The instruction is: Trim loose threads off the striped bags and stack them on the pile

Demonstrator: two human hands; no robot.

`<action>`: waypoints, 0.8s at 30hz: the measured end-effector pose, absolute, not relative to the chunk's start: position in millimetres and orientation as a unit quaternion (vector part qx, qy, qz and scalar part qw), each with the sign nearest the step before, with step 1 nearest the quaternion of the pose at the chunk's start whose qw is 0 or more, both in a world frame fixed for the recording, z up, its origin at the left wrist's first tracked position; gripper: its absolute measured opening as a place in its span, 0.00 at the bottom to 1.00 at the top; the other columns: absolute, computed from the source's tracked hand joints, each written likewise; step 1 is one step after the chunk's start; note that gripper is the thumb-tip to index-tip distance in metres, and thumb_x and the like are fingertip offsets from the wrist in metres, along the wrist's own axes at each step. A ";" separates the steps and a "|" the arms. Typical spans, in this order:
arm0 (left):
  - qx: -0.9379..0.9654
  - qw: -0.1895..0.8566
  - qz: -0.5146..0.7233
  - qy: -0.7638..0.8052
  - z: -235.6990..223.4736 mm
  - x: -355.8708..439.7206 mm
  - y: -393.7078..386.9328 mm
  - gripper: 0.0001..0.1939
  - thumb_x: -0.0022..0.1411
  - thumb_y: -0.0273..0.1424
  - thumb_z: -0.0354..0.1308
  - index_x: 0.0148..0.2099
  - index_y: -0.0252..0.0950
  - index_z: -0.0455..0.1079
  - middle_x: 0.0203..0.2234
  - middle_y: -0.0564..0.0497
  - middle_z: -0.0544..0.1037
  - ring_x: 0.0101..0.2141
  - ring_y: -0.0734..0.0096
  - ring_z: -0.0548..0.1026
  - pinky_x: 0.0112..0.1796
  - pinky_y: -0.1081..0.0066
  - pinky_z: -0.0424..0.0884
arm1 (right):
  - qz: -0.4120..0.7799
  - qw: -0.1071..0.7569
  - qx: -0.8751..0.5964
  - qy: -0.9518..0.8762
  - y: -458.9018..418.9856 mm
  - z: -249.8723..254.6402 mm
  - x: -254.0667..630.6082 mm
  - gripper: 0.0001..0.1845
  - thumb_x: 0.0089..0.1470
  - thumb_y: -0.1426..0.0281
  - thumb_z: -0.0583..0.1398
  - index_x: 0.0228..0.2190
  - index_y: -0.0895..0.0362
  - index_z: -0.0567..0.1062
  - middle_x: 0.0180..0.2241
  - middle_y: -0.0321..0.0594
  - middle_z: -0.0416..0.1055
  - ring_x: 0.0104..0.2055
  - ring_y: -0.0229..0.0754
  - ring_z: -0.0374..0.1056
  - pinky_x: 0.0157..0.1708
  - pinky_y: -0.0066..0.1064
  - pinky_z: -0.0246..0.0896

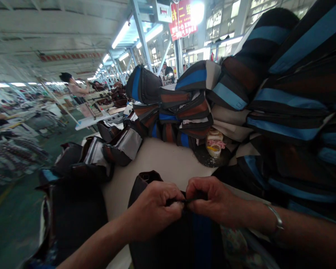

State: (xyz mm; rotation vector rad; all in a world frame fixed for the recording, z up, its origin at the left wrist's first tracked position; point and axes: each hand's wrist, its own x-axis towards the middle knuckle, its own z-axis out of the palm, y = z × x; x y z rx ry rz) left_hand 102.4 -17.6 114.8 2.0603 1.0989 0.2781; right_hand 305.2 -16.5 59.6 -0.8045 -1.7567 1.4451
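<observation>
A dark bag with a blue stripe point(173, 241) stands in front of me at the table's near edge. My left hand point(155, 207) is closed, with thumb and fingers pinching the bag's upper edge. Close beside it, my right hand point(217, 201) pinches the same dark edge, a silvery bracelet on its wrist. The fingertips nearly meet, and the small part between them is too dark to make out. Behind the left hand, the bag's brown-lined corner point(149, 175) sticks up.
Bags with blue and brown stripes point(288, 127) are piled high on the right and at the back. Other bags point(123, 145) lie along the pale table point(154, 157) to the left. A small container point(214, 144) sits on a dark round base. A person point(74, 87) stands far left.
</observation>
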 end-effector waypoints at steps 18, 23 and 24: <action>0.820 0.442 0.040 0.361 124.7 100.6 -30.2 0.19 0.70 0.41 0.49 0.35 0.32 0.72 0.26 0.55 0.67 0.29 0.77 0.64 0.31 0.75 0.59 | 0.432 0.314 -0.227 -0.815 -26.1 78.1 337.2 0.16 0.69 0.66 0.49 0.36 0.60 0.72 0.33 0.41 0.67 0.34 0.37 0.62 0.35 0.29 0.59; 0.885 0.348 0.059 0.305 151.2 104.9 -30.4 0.13 0.69 0.33 0.52 0.34 0.33 0.71 0.26 0.56 0.69 0.28 0.81 0.66 0.31 0.78 0.60 | 0.474 0.175 -0.170 -0.846 -2.0 114.5 346.4 0.10 0.60 0.65 0.62 0.31 0.60 0.73 0.30 0.34 0.66 0.31 0.33 0.62 0.31 0.25 0.56; 0.892 0.343 0.063 0.289 155.8 104.0 -27.2 0.12 0.69 0.33 0.52 0.34 0.33 0.71 0.26 0.56 0.70 0.28 0.81 0.66 0.31 0.78 0.60 | 0.464 0.160 -0.161 -0.856 -0.6 124.5 345.6 0.07 0.57 0.69 0.63 0.30 0.59 0.73 0.29 0.33 0.66 0.30 0.32 0.61 0.30 0.25 0.56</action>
